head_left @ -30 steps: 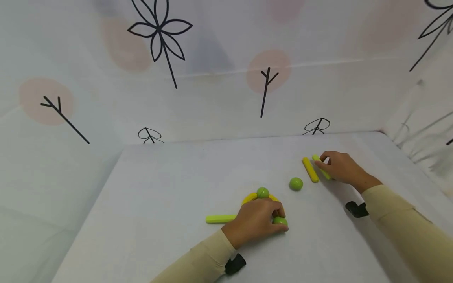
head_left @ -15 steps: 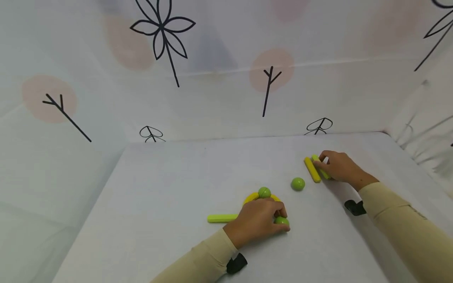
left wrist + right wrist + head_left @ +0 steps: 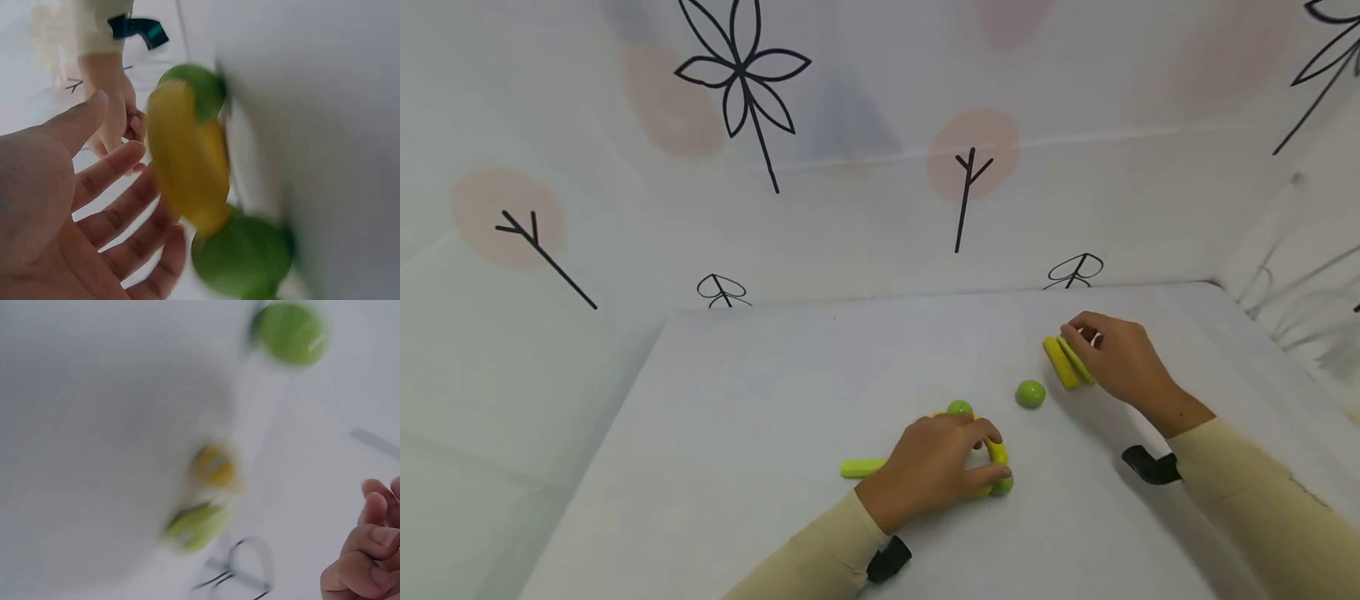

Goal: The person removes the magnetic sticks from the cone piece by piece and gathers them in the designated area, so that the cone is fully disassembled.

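In the head view, my left hand (image 3: 925, 467) hovers over a group of toy pieces, partly hiding it. Curved yellow rods (image 3: 998, 452) sit there between a green ball (image 3: 959, 407) at the back and another green ball (image 3: 1002, 485) beside the thumb. The left wrist view shows spread fingers and a palm facing the curved yellow rod (image 3: 184, 150), with a gap between thumb and fingers. My right hand (image 3: 1120, 354), loosely curled and holding nothing, is above a lime-green stick (image 3: 1078, 367). Parallel to that lies a yellow stick (image 3: 1060, 362).
A loose green ball (image 3: 1031, 394) lies between the two groups. Another lime-green stick (image 3: 861, 467) points left from under my left hand. All of it is on a white table (image 3: 737, 400), with a patterned cloth (image 3: 850, 208) behind and at both sides.
My left hand has let go of the front green ball and lifted slightly to the left. My right hand has released the lime-green stick and risen off it; both sticks stay put.
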Action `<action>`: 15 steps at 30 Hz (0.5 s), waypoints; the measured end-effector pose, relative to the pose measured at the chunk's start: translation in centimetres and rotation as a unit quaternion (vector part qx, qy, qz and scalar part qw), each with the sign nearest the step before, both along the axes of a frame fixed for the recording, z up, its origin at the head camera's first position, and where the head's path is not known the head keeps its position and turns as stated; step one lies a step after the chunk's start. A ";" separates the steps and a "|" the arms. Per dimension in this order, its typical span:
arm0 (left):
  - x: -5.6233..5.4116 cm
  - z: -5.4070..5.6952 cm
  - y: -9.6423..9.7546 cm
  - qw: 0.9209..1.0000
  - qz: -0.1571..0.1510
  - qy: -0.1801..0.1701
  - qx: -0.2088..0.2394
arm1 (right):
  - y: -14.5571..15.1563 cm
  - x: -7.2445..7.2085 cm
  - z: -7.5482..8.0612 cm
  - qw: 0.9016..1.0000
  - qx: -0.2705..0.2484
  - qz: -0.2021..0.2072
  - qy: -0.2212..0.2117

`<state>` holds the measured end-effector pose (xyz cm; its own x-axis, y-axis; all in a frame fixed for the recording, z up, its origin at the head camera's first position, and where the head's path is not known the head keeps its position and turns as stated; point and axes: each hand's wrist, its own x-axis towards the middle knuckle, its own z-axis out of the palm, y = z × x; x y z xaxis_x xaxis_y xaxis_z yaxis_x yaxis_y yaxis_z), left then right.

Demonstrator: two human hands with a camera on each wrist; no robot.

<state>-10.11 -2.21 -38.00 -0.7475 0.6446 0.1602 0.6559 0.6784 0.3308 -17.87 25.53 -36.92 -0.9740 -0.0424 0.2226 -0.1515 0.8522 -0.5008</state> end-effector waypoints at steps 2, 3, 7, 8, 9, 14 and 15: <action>0.3 0.4 -0.9 1.000 0.009 0.004 0.006 | -1.3 1.1 0.7 0.999 -0.018 0.020 0.030; 0.4 0.5 -1.4 1.000 0.015 0.010 0.005 | -2.0 1.7 1.0 0.998 -0.027 0.032 0.036; 0.8 0.7 -3.3 0.998 0.052 0.027 -0.010 | -4.8 3.5 1.7 0.995 -0.045 0.090 0.027; 0.8 0.7 -3.7 0.998 0.062 0.029 -0.014 | -5.4 3.8 1.7 0.993 -0.049 0.105 0.013; 0.8 0.7 -4.1 0.997 0.072 0.028 -0.017 | -6.0 4.0 1.7 0.991 -0.053 0.119 -0.006; 0.7 0.2 -5.3 0.994 0.105 0.004 -0.030 | -8.0 4.6 0.3 0.976 -0.073 0.178 -0.100; 0.7 0.1 -5.4 0.994 0.108 -0.004 -0.034 | -8.2 4.6 0.0 0.973 -0.073 0.192 -0.109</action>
<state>-9.44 -7.65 -37.95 -0.8705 0.4784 0.1155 0.4905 0.8241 0.2832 -13.29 17.35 -36.91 -0.9172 -0.3961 0.0424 -0.3210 0.6716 -0.6678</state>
